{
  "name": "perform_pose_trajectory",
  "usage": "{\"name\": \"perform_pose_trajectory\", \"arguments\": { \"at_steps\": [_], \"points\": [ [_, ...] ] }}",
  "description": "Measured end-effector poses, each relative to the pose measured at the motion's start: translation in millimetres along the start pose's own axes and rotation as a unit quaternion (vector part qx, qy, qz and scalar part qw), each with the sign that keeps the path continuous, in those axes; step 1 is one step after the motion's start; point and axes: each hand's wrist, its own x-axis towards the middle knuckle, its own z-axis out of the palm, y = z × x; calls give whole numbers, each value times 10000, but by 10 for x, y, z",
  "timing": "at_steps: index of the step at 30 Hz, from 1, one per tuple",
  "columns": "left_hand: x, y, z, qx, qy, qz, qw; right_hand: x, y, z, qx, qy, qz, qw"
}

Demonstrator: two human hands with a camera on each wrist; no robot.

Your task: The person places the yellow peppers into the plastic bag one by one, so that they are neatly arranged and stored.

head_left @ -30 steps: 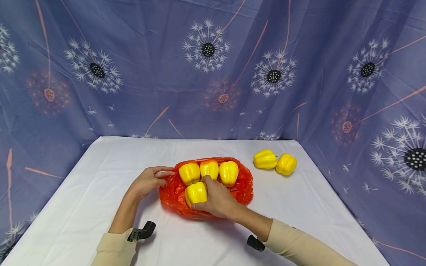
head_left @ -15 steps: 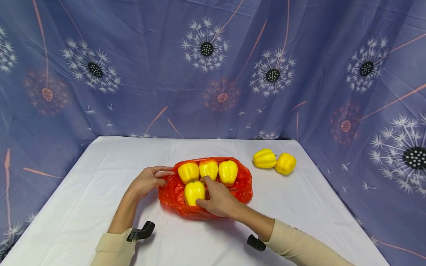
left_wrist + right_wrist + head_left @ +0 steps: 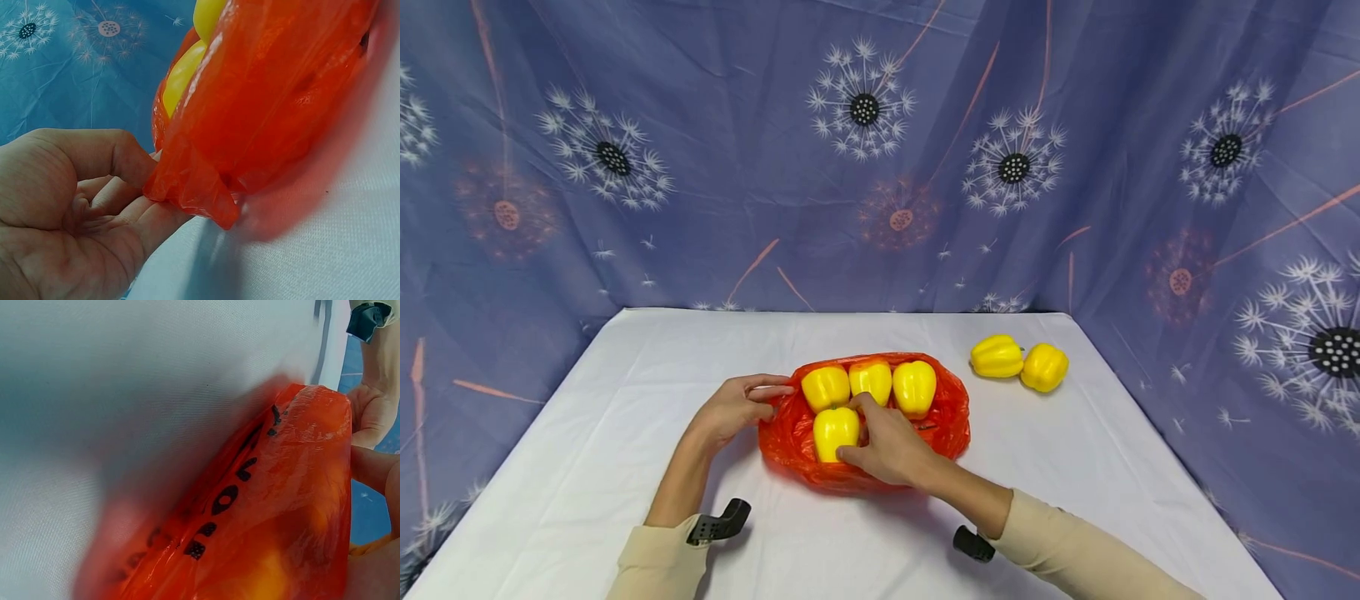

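Starting from the left: a tan sleeve (image 3: 655, 567) with a black wrist camera (image 3: 722, 523) sticking out over the white tabletop (image 3: 572, 450). Past it, the left hand (image 3: 730, 408) pinches the left end of a red plastic bag (image 3: 816, 477), which sits roughly midway between the tabletop's left and right edges. Four yellow peppers are in the bag: a back-left one (image 3: 825, 389), a front one (image 3: 834, 433), a back-middle one (image 3: 871, 379) and a back-right one (image 3: 914, 389). The right hand (image 3: 891, 442) reaches in over the bag's near rim, thumb and forefinger set apart along the front pepper's right side; can't tell if they're actually gripping. That hand blocks part of the bag's inside, btw. Right wrist cam mostly gets bag wall with black lettering. Over near the tabletop's far right corner, two loose peppers (image 3: 997, 357) sit side by side, well apart from the bag. Blue dandelion curtain (image 3: 737, 167) behind the far edge.
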Motion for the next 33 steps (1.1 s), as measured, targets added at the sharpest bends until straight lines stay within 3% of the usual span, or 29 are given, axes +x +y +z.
{"name": "perform_pose_trajectory", "arguments": {
  "at_steps": [22, 33],
  "points": [
    [1, 0, -3, 1, 10, -21, 10000, 27, 15, -66, 20, -33, -21, 10000],
    [11, -7, -4, -34, 41, -38, 10000, 52, 146, -341, 212, 530, 146, 9983]
  ]
}}
